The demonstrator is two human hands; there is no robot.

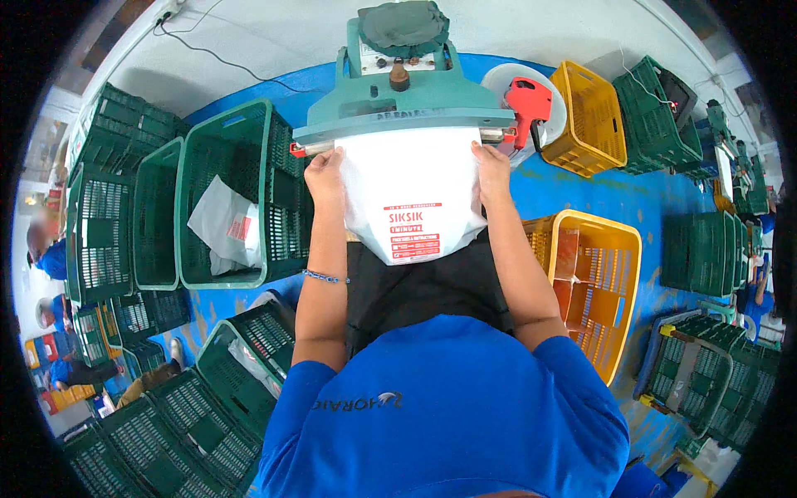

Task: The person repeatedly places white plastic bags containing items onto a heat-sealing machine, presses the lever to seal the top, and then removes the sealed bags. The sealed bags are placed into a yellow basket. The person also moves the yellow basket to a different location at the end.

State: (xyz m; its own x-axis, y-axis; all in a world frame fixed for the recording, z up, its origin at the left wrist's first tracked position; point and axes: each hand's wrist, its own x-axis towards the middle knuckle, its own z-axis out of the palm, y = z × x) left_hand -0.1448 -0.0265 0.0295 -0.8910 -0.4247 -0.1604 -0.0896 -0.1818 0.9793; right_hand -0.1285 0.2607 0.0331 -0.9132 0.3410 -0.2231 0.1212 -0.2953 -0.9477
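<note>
A white plastic bag [413, 195] with red print hangs in front of me, its top edge pushed under the jaw of a teal sealing machine [403, 104]. My left hand [325, 172] grips the bag's upper left edge right below the jaw. My right hand [492, 168] grips the upper right edge in the same way. The bag's lower end rests against my dark apron. A bead bracelet sits on my left forearm.
A green crate [217, 149] on my left holds a sealed white bag [225, 226]. More green crates surround me. A yellow crate [624, 266] with orange-brown cartons stands on my right, another yellow crate [591, 116] behind it. A red tool [529, 104] lies beside the machine. Other people work at both edges.
</note>
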